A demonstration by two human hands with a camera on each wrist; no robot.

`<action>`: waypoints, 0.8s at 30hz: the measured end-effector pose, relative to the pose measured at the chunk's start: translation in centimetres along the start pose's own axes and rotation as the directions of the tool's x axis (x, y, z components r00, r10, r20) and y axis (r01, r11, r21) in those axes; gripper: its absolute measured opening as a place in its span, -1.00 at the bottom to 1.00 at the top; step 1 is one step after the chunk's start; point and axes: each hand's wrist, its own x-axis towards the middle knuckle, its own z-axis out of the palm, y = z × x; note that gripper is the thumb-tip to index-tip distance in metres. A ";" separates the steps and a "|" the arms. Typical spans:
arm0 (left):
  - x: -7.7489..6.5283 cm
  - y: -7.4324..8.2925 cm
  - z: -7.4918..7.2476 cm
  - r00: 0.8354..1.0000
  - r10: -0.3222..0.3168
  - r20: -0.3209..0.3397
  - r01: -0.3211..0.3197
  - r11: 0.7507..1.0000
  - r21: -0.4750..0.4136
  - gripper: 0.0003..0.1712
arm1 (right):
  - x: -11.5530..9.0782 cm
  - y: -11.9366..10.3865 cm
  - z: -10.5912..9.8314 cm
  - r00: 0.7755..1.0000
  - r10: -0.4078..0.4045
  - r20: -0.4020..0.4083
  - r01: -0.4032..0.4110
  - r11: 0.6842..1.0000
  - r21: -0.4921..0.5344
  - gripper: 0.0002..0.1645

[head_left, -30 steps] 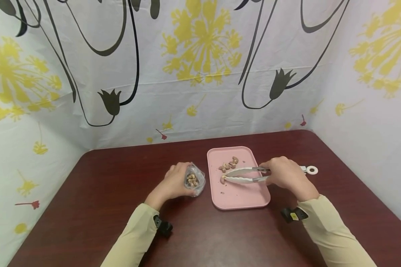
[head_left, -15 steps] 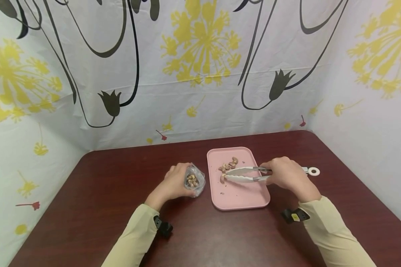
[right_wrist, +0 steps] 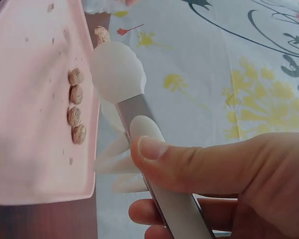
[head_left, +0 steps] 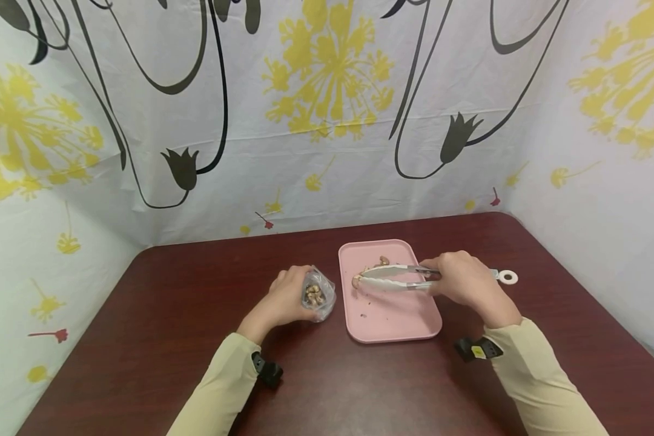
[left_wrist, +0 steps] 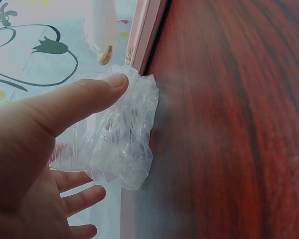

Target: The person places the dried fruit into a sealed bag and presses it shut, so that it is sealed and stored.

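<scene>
My left hand point(head_left: 283, 297) grips a clear plastic bag point(head_left: 326, 303) standing on the table left of the tray, thumb on the near side in the left wrist view. Several brown nuts point(head_left: 314, 295), perhaps cashews, lie inside it. My right hand point(head_left: 463, 280) holds white-tipped metal tongs point(right_wrist: 118, 74), thumb on one arm. Between the tong tips is one nut point(right_wrist: 102, 34), raised above the pink tray point(head_left: 395, 327) near its left rim. A row of further nuts point(right_wrist: 75, 94) lies on the tray, partly hidden by the tongs in the head view.
Small dark crumbs point(head_left: 363, 315) dot the tray. The dark red-brown table point(head_left: 196, 290) extends around it. A patterned cloth point(head_left: 327, 181) hangs along the table's back and sides.
My right hand has lifted the tongs and the nut from the tray and moved them slightly left towards the bag. My left hand has stayed in place.
</scene>
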 end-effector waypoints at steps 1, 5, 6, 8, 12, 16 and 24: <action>0.0 0.0 0.0 1.000 0.000 -0.002 0.000 1.000 0.000 0.16 | 0.0 -0.2 -0.1 1.000 0.002 0.002 -0.002 1.000 0.003 -0.44; 0.0 -0.1 -0.1 1.000 0.001 -0.004 -0.001 1.000 -0.002 0.15 | 0.2 -0.8 -0.3 1.000 0.003 0.001 -0.003 1.000 0.012 -0.41; 0.0 -0.2 -0.1 1.000 0.003 -0.004 -0.003 1.000 -0.002 0.15 | 0.3 -1.0 -0.3 1.000 0.002 0.000 -0.002 1.000 0.012 -0.41; 0.0 -0.2 0.0 1.000 0.004 -0.002 -0.004 1.000 -0.001 0.15 | 0.4 -1.3 -0.4 1.000 -0.007 -0.007 0.007 1.000 0.013 -0.40; 0.1 -0.2 0.0 1.000 0.002 0.003 -0.002 1.000 -0.003 0.14 | 0.6 -2.0 -0.6 0.999 -0.036 -0.015 0.036 0.999 0.015 -0.41; 0.1 -0.2 0.0 1.000 -0.008 0.002 0.008 1.000 -0.011 0.14 | 0.8 -2.8 -0.6 0.997 -0.076 -0.022 0.076 0.997 0.000 -0.47; 0.0 -0.2 -0.1 1.000 -0.008 0.006 0.008 1.000 -0.022 0.12 | 1.7 -4.9 -0.1 0.993 -0.119 -0.015 0.118 0.992 -0.035 -0.45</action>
